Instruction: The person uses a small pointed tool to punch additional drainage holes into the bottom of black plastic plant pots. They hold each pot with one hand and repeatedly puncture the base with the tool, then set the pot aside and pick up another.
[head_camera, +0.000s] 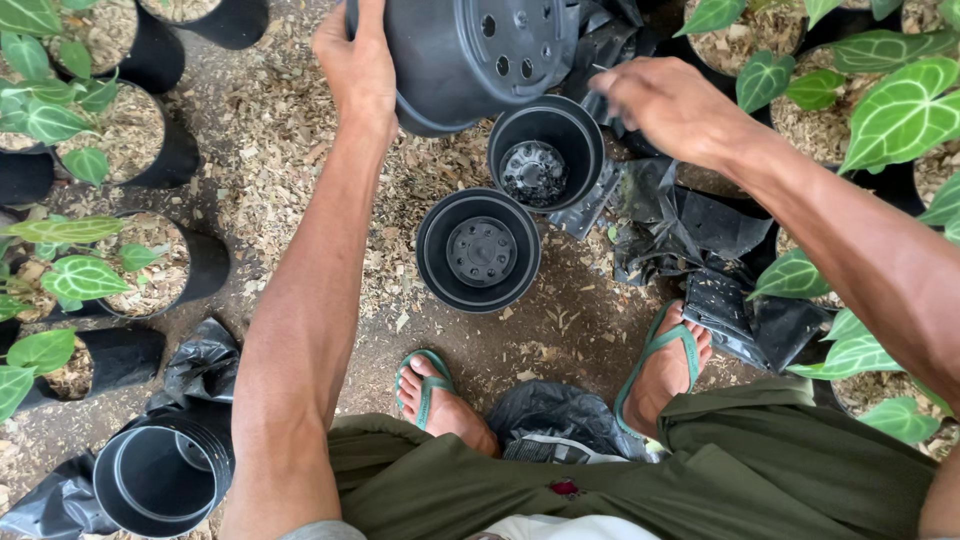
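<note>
Head view: olive-green trousers (700, 470) nearest, feet in green flip-flops (660, 350) on wood-chip-strewn ground (300, 150). Left hand (355, 65) gripping rim of tilted black plastic nursery pot (470, 50), held above ground. Right hand (665, 100) beside it, fingers loosely bent, holding nothing visible. Two empty black plastic pots (478, 250) standing upright below, touching. Potted green-leaved plants (85, 275) both sides.

A person's left hand (355, 70) grips a black plastic pot (465, 55) held on its side, while the right hand (665, 100) hovers just beside it, above two empty pots (478, 250) standing on mulch-strewn ground (270, 120) among leafy potted plants (85, 275).
</note>
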